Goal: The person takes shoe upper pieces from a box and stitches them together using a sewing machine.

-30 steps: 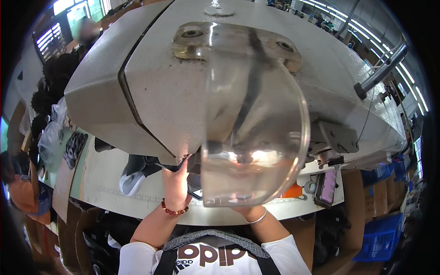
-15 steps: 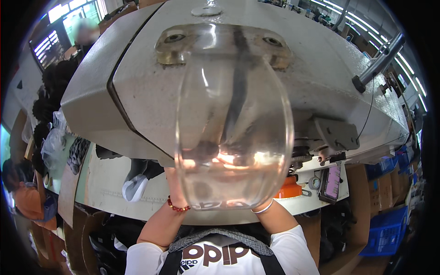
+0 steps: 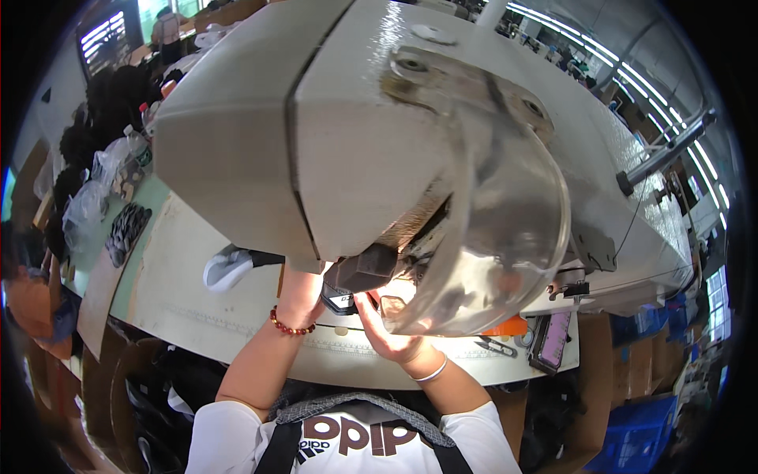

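A large pale sewing machine head [image 3: 229, 174] covers the upper middle of the view, with a curved clear shield [image 3: 513, 237] on its front. Below it, my left hand [image 3: 304, 286] reaches under the machine; its fingers are hidden behind the casing. My right hand [image 3: 388, 338] lies beside the shield, one digit stretched along the edge of a dark piece with a white marking [image 3: 339, 303], the others partly covered. This dark piece sits between both hands, beneath a dark block [image 3: 367, 267] of the machine. Its full shape is hidden.
A grey-and-white shoe upper [image 3: 227, 270] lies left on the pale table [image 3: 178, 276]. To the right are thread snips [image 3: 497, 346], an orange object [image 3: 507, 326] and a pinkish-purple case [image 3: 553, 340]. Cardboard boxes and a blue crate [image 3: 639, 434] stand lower right. People are in the left background.
My view has shifted, so the machine and its shield appear farther right and tilted. My right hand and the dark piece, earlier behind the shield, now show beside it.
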A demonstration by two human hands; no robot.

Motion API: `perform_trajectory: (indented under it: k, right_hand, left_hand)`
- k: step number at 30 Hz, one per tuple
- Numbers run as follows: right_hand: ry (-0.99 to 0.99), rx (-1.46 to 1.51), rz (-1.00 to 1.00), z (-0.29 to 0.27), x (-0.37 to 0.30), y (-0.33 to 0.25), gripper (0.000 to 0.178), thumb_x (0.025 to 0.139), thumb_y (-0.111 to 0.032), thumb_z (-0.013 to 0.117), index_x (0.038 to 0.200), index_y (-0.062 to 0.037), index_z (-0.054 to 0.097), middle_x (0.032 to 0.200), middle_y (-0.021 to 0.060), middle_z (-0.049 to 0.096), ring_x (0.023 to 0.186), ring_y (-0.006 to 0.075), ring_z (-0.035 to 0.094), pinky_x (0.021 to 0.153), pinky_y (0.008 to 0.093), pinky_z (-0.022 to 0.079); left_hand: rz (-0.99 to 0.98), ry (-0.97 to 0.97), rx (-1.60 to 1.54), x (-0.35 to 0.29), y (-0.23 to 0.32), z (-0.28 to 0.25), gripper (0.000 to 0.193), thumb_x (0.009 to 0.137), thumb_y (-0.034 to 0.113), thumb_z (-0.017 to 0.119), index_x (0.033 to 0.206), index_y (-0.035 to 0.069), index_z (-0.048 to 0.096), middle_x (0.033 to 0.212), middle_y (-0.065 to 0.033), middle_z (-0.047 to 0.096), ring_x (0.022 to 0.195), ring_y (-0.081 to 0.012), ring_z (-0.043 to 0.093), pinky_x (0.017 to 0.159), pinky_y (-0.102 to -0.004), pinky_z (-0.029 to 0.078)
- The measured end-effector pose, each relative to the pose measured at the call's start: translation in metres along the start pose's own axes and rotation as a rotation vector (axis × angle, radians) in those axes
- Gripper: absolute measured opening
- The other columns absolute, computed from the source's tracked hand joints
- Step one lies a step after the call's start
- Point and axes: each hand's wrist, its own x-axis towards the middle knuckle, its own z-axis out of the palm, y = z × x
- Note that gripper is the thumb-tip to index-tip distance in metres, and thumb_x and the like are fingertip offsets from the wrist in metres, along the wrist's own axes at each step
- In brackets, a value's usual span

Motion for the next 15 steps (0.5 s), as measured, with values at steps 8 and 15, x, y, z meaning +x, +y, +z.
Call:
perform_trajectory:
  k: [8,15]
  right_hand:
    - [0.378,0.699,0.329,-0.012,0.023,-0.002,0.025,0.066,0.010,0.073,0.090,0.0034,0.075,0.085,0.0139,0.068,0.073,0.0273,0.066,0.072,0.0399,0.053]
    - [0.360,0.634,0.369,-0.010,0.018,-0.007,0.027,0.066,0.008,0.075,0.092,0.0007,0.075,0.083,0.0125,0.067,0.071,0.0253,0.066,0.074,0.0384,0.054]
  left_hand:
    - [-0.011,-0.161,0.091,0.024,0.002,-0.013,0.031,0.097,0.019,0.066,0.123,0.005,0.059,0.116,-0.0017,0.063,0.104,-0.0104,0.060,0.087,-0.0291,0.052]
    - [-0.044,-0.216,0.032,0.024,0.004,-0.010,0.032,0.097,0.019,0.065,0.125,0.004,0.059,0.119,-0.0027,0.063,0.105,-0.0121,0.061,0.088,-0.0295,0.052]
